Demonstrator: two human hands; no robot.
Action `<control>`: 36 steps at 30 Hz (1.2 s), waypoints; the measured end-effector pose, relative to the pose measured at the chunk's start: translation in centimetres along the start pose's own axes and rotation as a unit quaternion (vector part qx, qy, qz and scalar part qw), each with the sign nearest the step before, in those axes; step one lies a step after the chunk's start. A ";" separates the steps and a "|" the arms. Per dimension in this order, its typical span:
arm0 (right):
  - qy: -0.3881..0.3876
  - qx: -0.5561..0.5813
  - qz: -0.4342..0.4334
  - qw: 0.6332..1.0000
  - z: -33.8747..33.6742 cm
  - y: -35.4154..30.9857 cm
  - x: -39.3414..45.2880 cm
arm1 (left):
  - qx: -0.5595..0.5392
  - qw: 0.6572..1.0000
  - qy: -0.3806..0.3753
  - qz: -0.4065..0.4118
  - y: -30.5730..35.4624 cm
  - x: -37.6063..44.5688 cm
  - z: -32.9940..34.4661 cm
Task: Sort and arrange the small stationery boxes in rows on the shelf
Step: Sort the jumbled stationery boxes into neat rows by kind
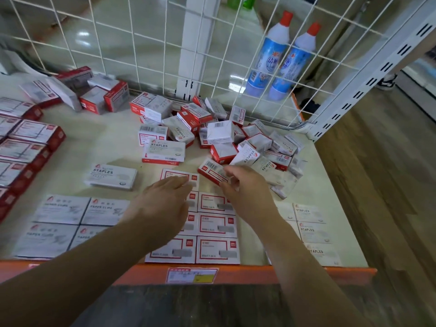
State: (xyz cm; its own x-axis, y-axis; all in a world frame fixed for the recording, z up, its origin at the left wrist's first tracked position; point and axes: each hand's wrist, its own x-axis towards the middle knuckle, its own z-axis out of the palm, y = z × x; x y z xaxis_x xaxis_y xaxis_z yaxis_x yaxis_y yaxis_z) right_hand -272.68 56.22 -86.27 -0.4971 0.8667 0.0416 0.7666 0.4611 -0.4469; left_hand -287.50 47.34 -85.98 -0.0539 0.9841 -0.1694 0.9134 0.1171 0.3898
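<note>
Small red-and-white stationery boxes lie in two tidy columns (217,228) at the front middle of the cream shelf (99,140). My left hand (162,204) rests with straight fingers on the far box of the left column (175,177). My right hand (245,185) pinches a tilted red-and-white box (211,169) just beyond the right column. A loose heap of the same boxes (236,135) lies behind it. White STAPLES boxes sit in a column at the front right (311,230); PAPER CLIPS boxes (70,220) lie at the front left.
A white wire grid (141,43) closes the shelf's back and right side, with two blue-and-white bottles (280,60) behind it. More red boxes (26,147) line the left edge. An orange rail (259,272) with a price tag runs along the front. Wooden floor shows at right.
</note>
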 end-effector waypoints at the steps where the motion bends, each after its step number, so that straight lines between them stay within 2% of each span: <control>1: -0.002 -0.005 0.007 1.000 0.2 0.1 0.2 | -0.001 1.000 -0.001 0.003 -0.1 0.1 0.1; 5: 0.014 -0.011 0.023 1.000 0.6 0.7 1.1 | -0.001 1.000 0.000 0.011 -0.1 0.4 0.0; 13: -0.049 -0.063 0.047 0.996 0.3 1.1 2.3 | -0.002 1.000 0.002 0.010 -0.2 1.4 -0.3; 19: -0.066 -0.096 0.030 0.993 0.1 0.7 2.9 | -0.030 0.999 0.003 0.011 -0.4 1.3 -0.1; 27: -0.073 -0.055 0.050 0.995 -1.1 0.2 2.3 | -0.067 0.997 0.041 -0.017 -0.9 1.0 -0.4; 31: -0.071 -0.052 0.017 0.996 -1.6 -0.4 1.6 | -0.080 0.994 0.073 -0.035 -1.5 0.8 -1.1; 36: -0.118 -0.025 -0.037 0.992 -2.4 -1.4 0.1 | -0.081 0.992 0.092 0.022 -1.9 0.0 -1.9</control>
State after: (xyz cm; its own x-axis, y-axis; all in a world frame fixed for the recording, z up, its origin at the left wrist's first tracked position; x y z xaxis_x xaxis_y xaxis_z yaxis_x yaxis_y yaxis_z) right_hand -272.84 56.11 -83.50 -0.6292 0.7646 -0.1396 0.7406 0.5354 -0.4060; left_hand -290.05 47.37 -85.00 -0.1024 0.9947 0.0134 0.8402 0.0792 0.5364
